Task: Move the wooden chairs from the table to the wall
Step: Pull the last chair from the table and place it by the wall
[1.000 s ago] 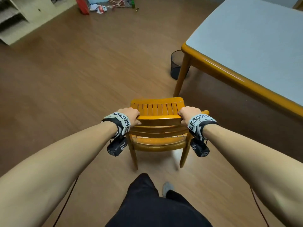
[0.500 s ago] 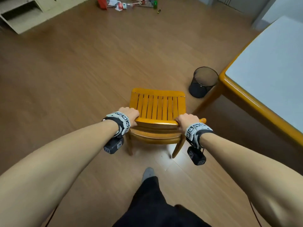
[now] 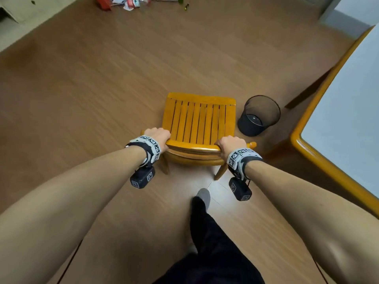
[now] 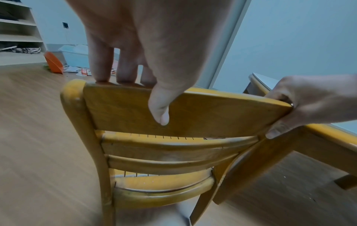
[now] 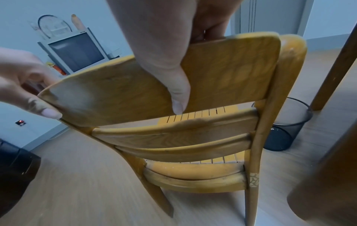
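Note:
A yellow wooden chair [image 3: 199, 119] with a slatted seat stands on the brown floor, its back toward me. My left hand [image 3: 158, 136] grips the left end of the top back rail, fingers over the front and thumb down the rear face [image 4: 160, 113]. My right hand [image 3: 230, 143] grips the right end of the same rail [image 5: 222, 71] in the same way, thumb [image 5: 177, 97] on the rear. The table [image 3: 320, 160], grey-topped with a yellow wooden rim, lies at the right. In each wrist view the other hand shows at the rail's far end.
A black mesh waste bin [image 3: 259, 114] stands just right of the chair, between it and the table leg [image 3: 307, 91]. Clutter lies on the floor at the far wall [image 3: 131, 2], shelves at far left [image 4: 17, 32]. My foot [image 3: 203, 196] is behind the chair.
The chair has swung away from the table, which has slid to the right edge of the view. The bin now stands beside the chair. Both hands keep their grip.

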Demonstrator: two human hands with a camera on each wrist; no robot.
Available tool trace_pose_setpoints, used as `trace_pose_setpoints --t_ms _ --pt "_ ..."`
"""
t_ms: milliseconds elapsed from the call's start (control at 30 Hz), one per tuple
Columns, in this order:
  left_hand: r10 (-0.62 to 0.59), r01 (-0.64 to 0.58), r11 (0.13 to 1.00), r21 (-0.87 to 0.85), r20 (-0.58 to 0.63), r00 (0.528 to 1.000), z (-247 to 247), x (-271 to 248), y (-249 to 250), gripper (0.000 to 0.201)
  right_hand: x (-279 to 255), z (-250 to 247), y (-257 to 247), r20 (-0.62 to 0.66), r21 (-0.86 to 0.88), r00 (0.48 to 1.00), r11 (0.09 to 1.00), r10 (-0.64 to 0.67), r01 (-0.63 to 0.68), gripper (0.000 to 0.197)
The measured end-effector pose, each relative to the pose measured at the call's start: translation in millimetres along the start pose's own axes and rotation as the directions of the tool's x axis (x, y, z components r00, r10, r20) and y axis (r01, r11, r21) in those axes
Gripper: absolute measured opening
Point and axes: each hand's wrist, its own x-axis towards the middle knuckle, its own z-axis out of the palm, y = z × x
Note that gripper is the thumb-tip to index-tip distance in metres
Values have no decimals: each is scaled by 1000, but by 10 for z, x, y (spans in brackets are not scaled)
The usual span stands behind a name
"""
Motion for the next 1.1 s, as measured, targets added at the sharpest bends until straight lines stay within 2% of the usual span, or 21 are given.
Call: trace_pose_setpoints --t_ms 133,333,633,833,1100 --pt "11 -11 1000 0 -13 1000 -620 800 -220 20 760 -547 241 -12 21 1000 1000 21 -21 10" --pt "98 -95 992 80 -39 994 -1586 1934 -491 19 1758 -1340 638 -22 32 997 997 74 -73 15" --pt "229 -216 959 186 -53 972 -2969 3811 -800 15 3206 -2322 1200 -10 135 976 967 218 -215 15" --pt "308 -291 921 258 -28 951 -3869 4936 -604 10 3968 -2841 1835 -4 214 954 932 299 -292 9" --pt "363 -342 890 301 -13 932 -4957 6232 160 24 4771 -3468 3139 60 268 934 895 353 -356 10"
